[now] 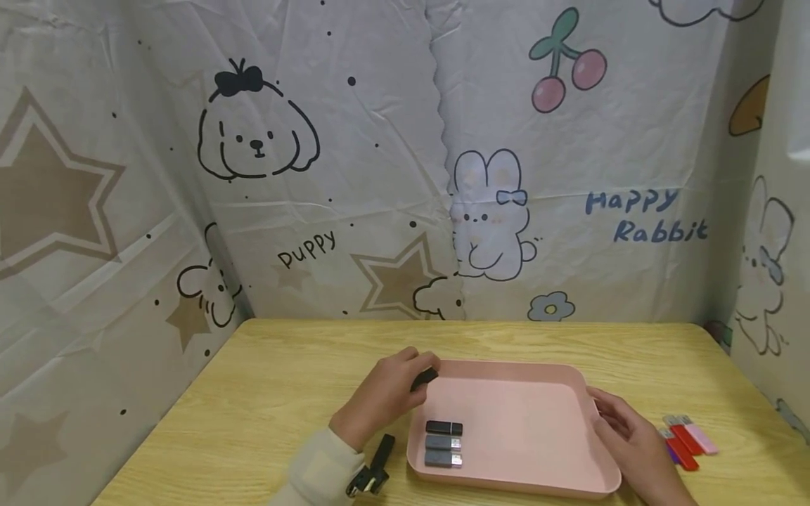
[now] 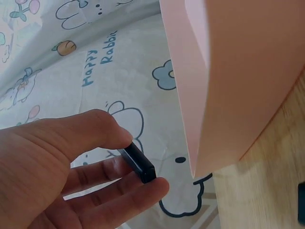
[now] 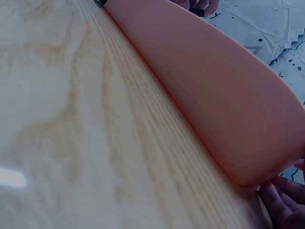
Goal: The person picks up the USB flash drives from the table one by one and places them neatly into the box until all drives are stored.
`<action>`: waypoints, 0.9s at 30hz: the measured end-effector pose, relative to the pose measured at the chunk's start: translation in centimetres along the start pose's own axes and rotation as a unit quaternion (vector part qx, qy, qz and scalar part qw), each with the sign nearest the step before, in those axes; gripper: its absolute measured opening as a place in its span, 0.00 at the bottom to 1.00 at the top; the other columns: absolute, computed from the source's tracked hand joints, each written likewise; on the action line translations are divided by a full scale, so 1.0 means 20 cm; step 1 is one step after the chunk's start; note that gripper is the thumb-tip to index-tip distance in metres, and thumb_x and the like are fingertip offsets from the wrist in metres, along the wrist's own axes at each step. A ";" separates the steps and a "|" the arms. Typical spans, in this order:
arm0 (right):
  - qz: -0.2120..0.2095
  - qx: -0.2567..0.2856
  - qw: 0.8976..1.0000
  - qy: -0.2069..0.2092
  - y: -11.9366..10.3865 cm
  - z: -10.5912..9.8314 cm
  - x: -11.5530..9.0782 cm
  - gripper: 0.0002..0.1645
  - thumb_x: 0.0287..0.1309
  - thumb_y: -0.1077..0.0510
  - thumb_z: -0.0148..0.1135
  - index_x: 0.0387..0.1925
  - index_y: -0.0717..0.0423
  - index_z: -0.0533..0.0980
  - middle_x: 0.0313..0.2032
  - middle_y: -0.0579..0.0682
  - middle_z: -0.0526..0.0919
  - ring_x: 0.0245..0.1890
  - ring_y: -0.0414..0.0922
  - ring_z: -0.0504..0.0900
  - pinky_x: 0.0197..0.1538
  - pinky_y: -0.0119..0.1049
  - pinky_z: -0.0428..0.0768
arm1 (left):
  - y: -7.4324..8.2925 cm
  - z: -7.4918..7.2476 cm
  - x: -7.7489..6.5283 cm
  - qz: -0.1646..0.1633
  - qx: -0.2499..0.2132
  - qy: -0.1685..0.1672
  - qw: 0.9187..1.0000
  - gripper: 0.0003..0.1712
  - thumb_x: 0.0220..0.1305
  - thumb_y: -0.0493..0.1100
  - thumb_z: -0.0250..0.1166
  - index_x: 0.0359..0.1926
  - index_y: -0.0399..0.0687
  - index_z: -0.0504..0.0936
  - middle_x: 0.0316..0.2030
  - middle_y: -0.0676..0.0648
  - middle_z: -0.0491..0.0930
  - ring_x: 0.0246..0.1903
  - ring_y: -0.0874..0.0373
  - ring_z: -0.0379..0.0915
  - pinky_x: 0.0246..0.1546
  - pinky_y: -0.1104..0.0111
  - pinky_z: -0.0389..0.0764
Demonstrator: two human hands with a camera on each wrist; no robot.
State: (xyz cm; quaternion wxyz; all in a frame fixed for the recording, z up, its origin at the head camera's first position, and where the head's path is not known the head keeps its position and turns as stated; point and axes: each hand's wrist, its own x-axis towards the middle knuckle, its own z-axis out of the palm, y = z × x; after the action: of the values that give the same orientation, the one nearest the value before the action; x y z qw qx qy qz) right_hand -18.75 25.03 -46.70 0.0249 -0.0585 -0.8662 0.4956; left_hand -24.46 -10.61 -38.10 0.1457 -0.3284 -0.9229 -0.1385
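My left hand [image 1: 389, 386] pinches a black USB stick [image 2: 138, 162] between thumb and fingers, at the far left corner of a pink tray [image 1: 512, 422]. In the left wrist view the stick is beside the tray's wall. Inside the tray, along its left side, lie a black USB stick [image 1: 444, 427] and two grey USB sticks [image 1: 441, 443] with metal plugs, in a column. My right hand [image 1: 635, 443] holds the tray's right side, its thumb at the rim. In the right wrist view its fingertips [image 3: 281, 191] are at the tray's lower corner.
Right of my right hand, several USB sticks [image 1: 683, 443] in red, pink and purple lie close together on the yellow wood-grain table [image 1: 285, 365]. Black items [image 1: 373, 471] lie left of the tray by my left sleeve. A printed cloth [image 1: 380, 176] hangs behind and at both sides.
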 end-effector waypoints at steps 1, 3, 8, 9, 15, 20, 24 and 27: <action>-0.005 0.000 1.000 0.001 0.00 0.00 0.00 0.33 0.70 0.45 0.51 0.70 0.54 0.62 0.62 0.62 0.70 0.60 0.55 0.70 0.50 0.22 0.75 | 0.00 0.00 0.00 0.001 -0.005 0.004 1.000 0.18 0.56 0.36 0.69 0.46 0.57 0.78 0.34 0.53 0.76 0.30 0.63 0.72 0.34 0.71 0.80; -0.015 -0.001 1.000 0.004 0.00 0.00 0.00 0.32 0.70 0.45 0.50 0.70 0.54 0.62 0.62 0.62 0.70 0.60 0.54 0.70 0.46 0.15 0.70 | 0.01 0.01 0.01 0.002 -0.010 0.009 1.000 0.18 0.55 0.36 0.69 0.46 0.57 0.78 0.34 0.53 0.75 0.31 0.63 0.73 0.34 0.71 0.80; -0.012 0.001 1.000 0.002 0.00 0.00 -0.01 0.32 0.70 0.45 0.50 0.70 0.54 0.62 0.63 0.61 0.69 0.60 0.54 0.70 0.49 0.20 0.75 | 0.02 0.04 0.01 0.001 -0.008 0.007 1.000 0.22 0.54 0.35 0.70 0.48 0.58 0.77 0.36 0.52 0.75 0.33 0.62 0.74 0.36 0.70 0.81; -0.010 0.000 1.000 0.001 0.00 0.00 -0.01 0.32 0.70 0.45 0.50 0.70 0.54 0.62 0.63 0.61 0.69 0.60 0.55 0.70 0.51 0.25 0.76 | 0.02 0.04 0.02 -0.001 -0.010 0.005 1.000 0.22 0.53 0.35 0.70 0.48 0.58 0.77 0.36 0.52 0.75 0.33 0.61 0.74 0.37 0.70 0.81; -0.010 -0.005 1.000 0.003 0.00 0.00 -0.01 0.32 0.70 0.45 0.50 0.70 0.54 0.62 0.63 0.61 0.70 0.60 0.54 0.70 0.50 0.22 0.76 | 0.04 0.07 0.02 0.002 -0.019 0.000 1.000 0.25 0.53 0.34 0.71 0.50 0.59 0.76 0.36 0.52 0.75 0.33 0.62 0.73 0.36 0.71 0.81; -0.007 -0.008 1.000 0.003 -0.01 0.00 -0.01 0.32 0.70 0.45 0.50 0.70 0.54 0.62 0.63 0.61 0.70 0.60 0.55 0.71 0.52 0.29 0.78 | 0.04 0.09 0.01 0.014 -0.018 -0.003 1.000 0.26 0.53 0.34 0.71 0.51 0.57 0.77 0.37 0.52 0.75 0.33 0.62 0.74 0.37 0.71 0.81; -0.008 -0.010 1.000 0.002 -0.01 0.00 -0.01 0.33 0.70 0.44 0.50 0.70 0.54 0.62 0.64 0.62 0.69 0.60 0.56 0.71 0.54 0.35 0.78 | 0.04 0.10 0.01 0.014 -0.014 -0.015 1.000 0.27 0.53 0.35 0.72 0.53 0.58 0.76 0.40 0.52 0.76 0.36 0.61 0.76 0.40 0.69 0.81; -0.009 -0.012 1.000 0.002 -0.01 0.00 -0.01 0.33 0.70 0.44 0.50 0.70 0.54 0.61 0.64 0.62 0.69 0.60 0.56 0.70 0.53 0.32 0.79 | 0.04 0.11 0.01 0.016 -0.004 -0.025 1.000 0.27 0.54 0.36 0.72 0.54 0.58 0.76 0.43 0.52 0.77 0.38 0.60 0.77 0.40 0.68 0.82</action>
State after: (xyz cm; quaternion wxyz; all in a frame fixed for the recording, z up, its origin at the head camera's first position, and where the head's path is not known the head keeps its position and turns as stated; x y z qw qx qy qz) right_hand -18.53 24.99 -46.55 0.0303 -0.0525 -0.8726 0.4847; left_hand -24.48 -9.05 -39.97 0.1230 -0.3474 -0.9203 -0.1316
